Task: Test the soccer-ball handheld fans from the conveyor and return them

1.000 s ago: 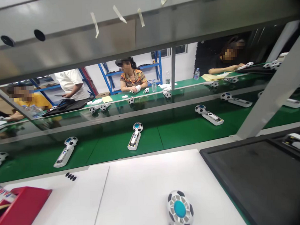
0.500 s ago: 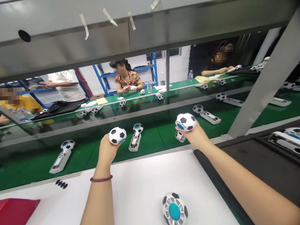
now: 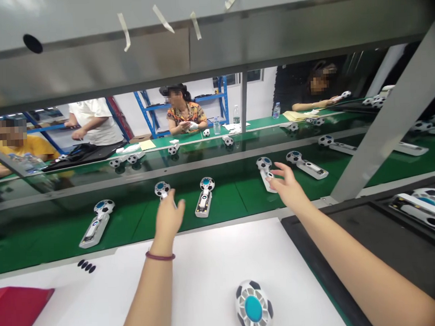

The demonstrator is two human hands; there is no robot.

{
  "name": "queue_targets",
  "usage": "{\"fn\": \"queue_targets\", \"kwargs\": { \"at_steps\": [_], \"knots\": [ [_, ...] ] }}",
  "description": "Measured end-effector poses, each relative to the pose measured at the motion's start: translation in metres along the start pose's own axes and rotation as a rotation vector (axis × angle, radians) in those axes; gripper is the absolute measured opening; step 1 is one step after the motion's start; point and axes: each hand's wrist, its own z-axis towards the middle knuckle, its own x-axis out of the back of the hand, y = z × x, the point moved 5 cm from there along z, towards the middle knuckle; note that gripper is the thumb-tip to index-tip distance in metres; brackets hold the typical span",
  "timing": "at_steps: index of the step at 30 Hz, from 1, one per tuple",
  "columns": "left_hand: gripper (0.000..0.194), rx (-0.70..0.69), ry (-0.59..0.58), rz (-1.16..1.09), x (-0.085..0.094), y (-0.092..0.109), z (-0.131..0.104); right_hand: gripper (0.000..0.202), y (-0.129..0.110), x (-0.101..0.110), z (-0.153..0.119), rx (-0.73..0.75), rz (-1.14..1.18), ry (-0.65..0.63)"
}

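I see a white mat (image 3: 207, 259) in front of me with a football-patterned fan head (image 3: 253, 308) lying on it, blue centre up. A red bin (image 3: 15, 313) sits at the lower left corner, and four small black pads (image 3: 86, 266) lie in a row near the mat's far edge. A dark tray (image 3: 387, 251) lies to the right. Across the green belt (image 3: 236, 193), a person in a patterned shirt (image 3: 183, 114) sits by a water bottle (image 3: 216, 126)

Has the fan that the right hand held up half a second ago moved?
Yes. It has gone down from the air onto the green belt, lying beside the metal post; the right hand is open beside the fan.
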Motion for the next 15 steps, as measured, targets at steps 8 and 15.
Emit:
{"fn": "queue_targets", "kwargs": {
  "at_steps": [8,15],
  "knots": [
    [0.014,-0.059,-0.255,-0.184,-0.079,0.02,-0.029,0.034,-0.02,-0.038,-0.035,-0.13,-0.144,-0.398],
    [0.029,-0.021,-0.379,-0.544,-0.042,0.07,-0.039,0.07,-0.016,-0.062,-0.064,-0.405,0.201,-0.51]
  ]
}}
